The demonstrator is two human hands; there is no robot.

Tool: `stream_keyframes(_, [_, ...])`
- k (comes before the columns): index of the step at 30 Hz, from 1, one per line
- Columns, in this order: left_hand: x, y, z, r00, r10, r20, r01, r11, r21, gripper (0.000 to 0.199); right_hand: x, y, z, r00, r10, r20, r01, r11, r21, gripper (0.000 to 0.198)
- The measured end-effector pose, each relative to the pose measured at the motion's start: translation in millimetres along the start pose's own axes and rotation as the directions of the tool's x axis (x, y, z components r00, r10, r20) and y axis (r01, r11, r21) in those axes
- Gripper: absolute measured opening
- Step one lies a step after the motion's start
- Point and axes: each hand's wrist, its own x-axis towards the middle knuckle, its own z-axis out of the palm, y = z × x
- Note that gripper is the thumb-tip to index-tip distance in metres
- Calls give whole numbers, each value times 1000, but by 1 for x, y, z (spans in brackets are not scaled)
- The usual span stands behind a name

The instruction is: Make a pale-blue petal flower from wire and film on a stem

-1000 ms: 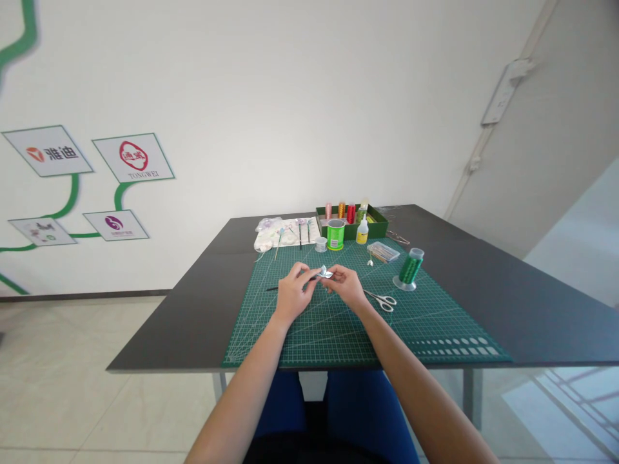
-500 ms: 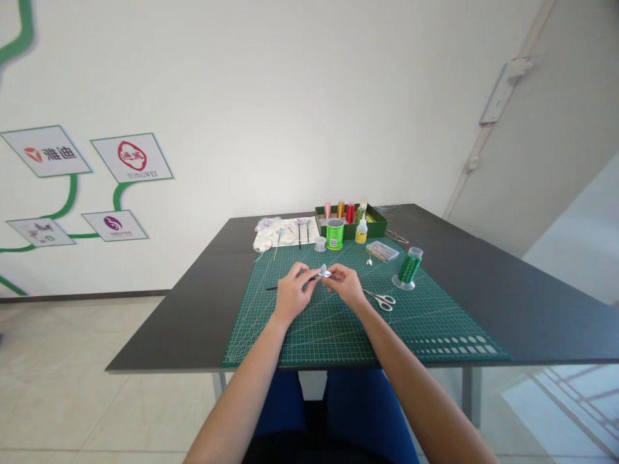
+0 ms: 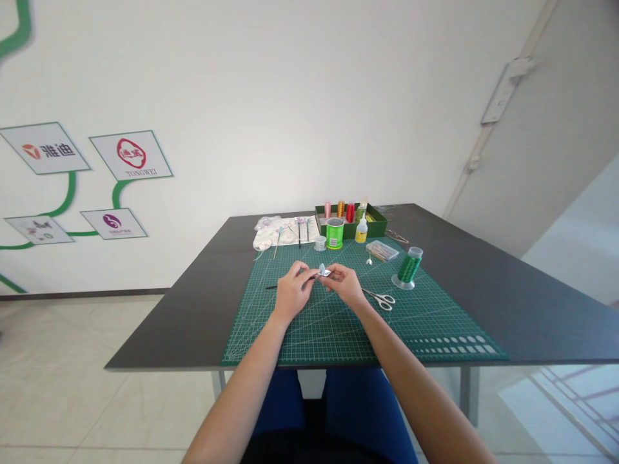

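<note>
Pale-blue petals [image 3: 324, 273] at tip of black stick [image 3: 271, 287], over mat [image 3: 319, 341] | left hand [image 3: 293, 291]: fingers pinched round stick | right hand [image 3: 344, 282]: fingertips pinching petals' edge | scissors [image 3: 378, 297] on mat beside right hand | green spool [image 3: 409, 268] standing farther right

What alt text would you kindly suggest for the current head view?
A person's left hand and right hand hold a small pale petalled piece above a green gridded mat. Scissors and a green thread spool sit to the right.

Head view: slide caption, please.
Left hand holds a thin black stick, right hand touches a pale-blue petalled piece, over a green gridded mat.
</note>
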Motion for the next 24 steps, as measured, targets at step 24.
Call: stream_keyframes(24, [2, 4, -3, 1000, 11, -6, -11, 1000, 7, 19, 1, 2, -2, 1000, 10, 1, -10, 1000, -9, 34])
